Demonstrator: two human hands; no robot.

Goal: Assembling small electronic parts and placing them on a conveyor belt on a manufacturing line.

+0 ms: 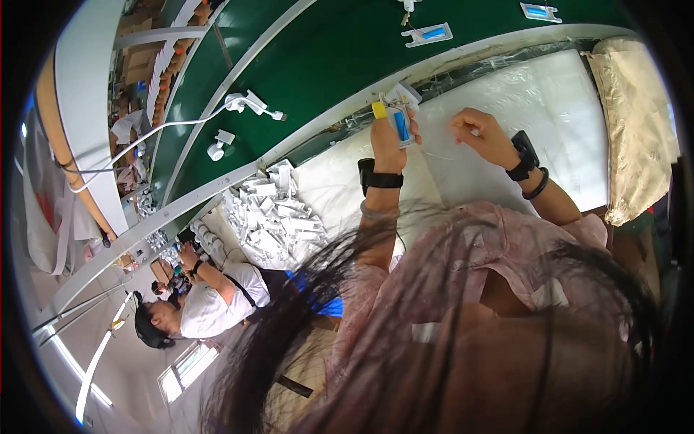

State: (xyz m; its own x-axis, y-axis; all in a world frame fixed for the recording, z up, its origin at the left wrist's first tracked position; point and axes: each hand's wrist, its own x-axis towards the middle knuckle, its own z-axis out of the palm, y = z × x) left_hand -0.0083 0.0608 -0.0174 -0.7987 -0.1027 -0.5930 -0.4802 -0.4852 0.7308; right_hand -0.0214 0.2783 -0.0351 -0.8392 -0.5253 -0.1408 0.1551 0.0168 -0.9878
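Note:
My left hand (389,145) is closed around a white plastic casing with a blue battery (402,124) set in it. A small yellow piece (378,110) sticks out by the thumb side of that hand, and another white part (405,94) shows just beyond the fingers. To the right, over the white plastic-covered worktop, my right hand (486,137) is raised with its fingers curled in and pressed together. Whether anything is held in those fingers is hidden. Both wrists wear dark bands.
A green conveyor belt (303,79) runs beyond the worktop (517,108), carrying casings with blue batteries (432,33) and a white cable (181,124). White plastic parts (278,217) are heaped at the left. Brown paper (636,130) lies at the right. A co-worker (220,300) works farther left.

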